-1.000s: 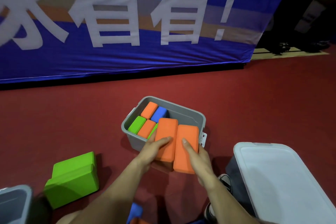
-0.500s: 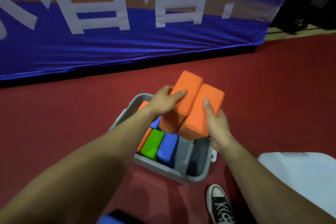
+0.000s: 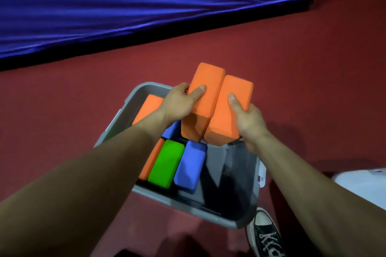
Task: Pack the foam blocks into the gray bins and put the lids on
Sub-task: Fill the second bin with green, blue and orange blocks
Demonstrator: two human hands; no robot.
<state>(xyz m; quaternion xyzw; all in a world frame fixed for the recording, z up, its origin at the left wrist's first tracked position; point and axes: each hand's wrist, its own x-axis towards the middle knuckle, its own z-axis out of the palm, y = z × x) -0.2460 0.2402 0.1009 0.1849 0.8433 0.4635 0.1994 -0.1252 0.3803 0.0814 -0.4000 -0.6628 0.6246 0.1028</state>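
We've only got the one view here, a wide-angle cam on the head looking forward and steeply down, close over the gray bin (image 3: pixel 188 204) on the red floor (image 3: pixel 62 110). Our forearms run in from the bottom edge, and a blue banner (image 3: pixel 146 2) fills the top
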